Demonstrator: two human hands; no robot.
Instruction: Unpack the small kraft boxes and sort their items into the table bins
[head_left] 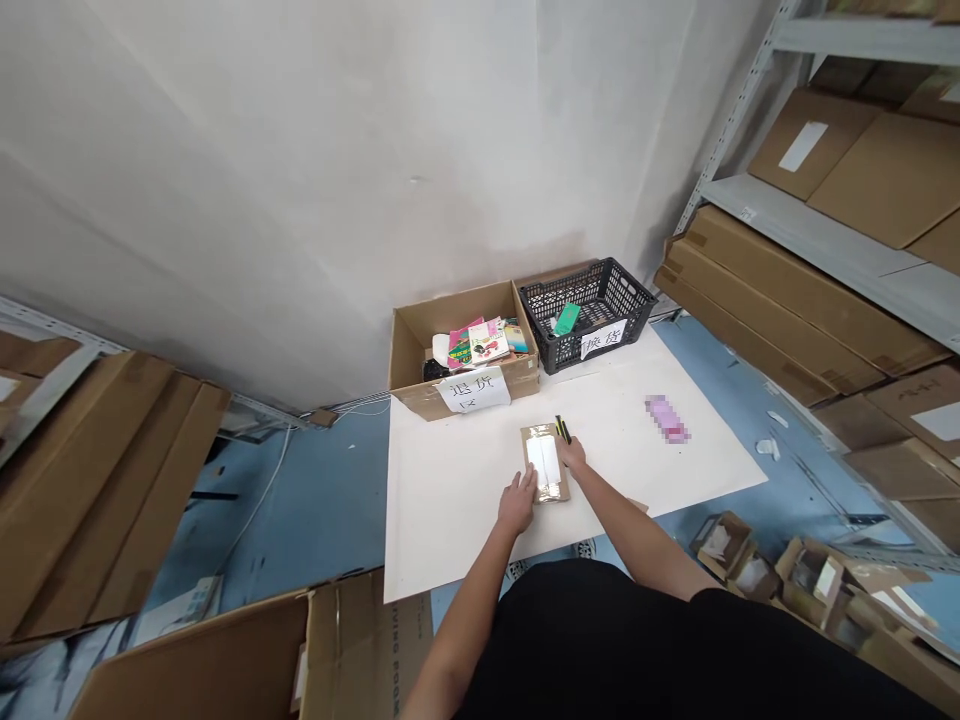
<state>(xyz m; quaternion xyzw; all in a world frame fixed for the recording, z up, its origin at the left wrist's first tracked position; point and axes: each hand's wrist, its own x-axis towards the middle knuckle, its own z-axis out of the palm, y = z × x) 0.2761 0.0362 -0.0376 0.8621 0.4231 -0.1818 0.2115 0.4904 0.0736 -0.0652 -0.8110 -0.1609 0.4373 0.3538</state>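
On the table (450,500), apparently steadying a parcel (546,462) with open left fingers (529,479), gripping a yellow-black tool (562,430) in right fingers (567,449).

On the white worktop (450,490), a flat cardboard parcel (545,462) with a white label lies close to the near edge, the left hand (517,502) resting on its left side while the right hand (573,454) grips a slim black-and-yellow tool (562,430) at its right side. A cardboard box (414,402) of booklets (487,341) stands at the far left corner, with a black plastic crate (556,356) holding a green item (567,319) just beside it along the far edge. A blurred pink item (666,418) lies towards the right edge.
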